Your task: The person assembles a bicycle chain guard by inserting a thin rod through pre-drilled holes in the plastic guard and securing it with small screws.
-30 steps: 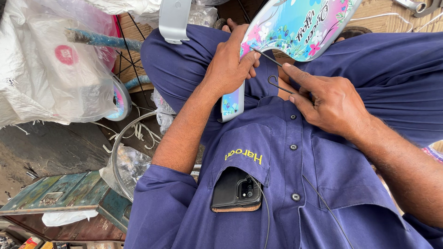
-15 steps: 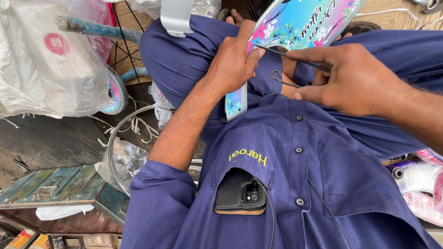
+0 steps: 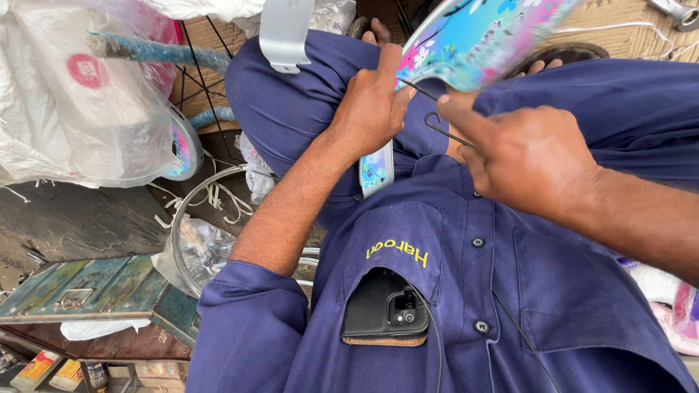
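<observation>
Head view: left hand (image 3: 371, 109) grips colourful curved panel (image 3: 473, 44) over lap. Right hand (image 3: 528, 156) pinches thin wire (image 3: 437, 120) w/ hooked end beside it. Wire could slip & poke fingers, I think.

The scene is being lit evenly by soft daylight, with only faint shadows being cast under the forearms. Mild glare is being thrown off the crinkled clear plastic bag (image 3: 80, 109). The right hand (image 3: 528, 156), close to the lens, is being rendered slightly soft, and edges are being stretched by wide-angle distortion.
</observation>
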